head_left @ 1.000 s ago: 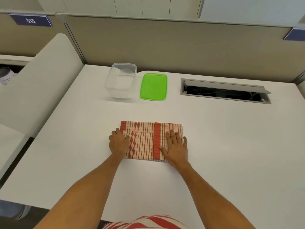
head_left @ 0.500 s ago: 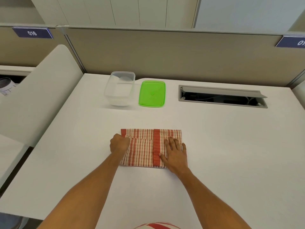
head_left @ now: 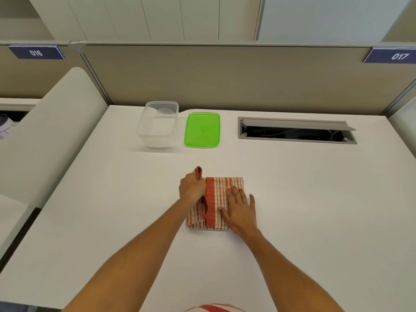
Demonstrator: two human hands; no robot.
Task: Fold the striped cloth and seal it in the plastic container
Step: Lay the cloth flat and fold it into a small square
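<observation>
The red-and-white striped cloth lies partly folded on the white desk, in front of me. My left hand grips the cloth's left edge and holds it lifted over the middle, with a red corner sticking up above the fist. My right hand lies flat, fingers spread, pressing the cloth's right half down. The clear plastic container stands open at the back of the desk. Its green lid lies flat just to its right.
A grey cable hatch is open in the desk at the back right. A beige partition runs behind the desk. A white curved side panel stands to the left.
My left hand has closed on the cloth's left edge, lifted it and carried it rightward over the middle, so the cloth now looks narrower. My right hand stays pressed on the right half.
</observation>
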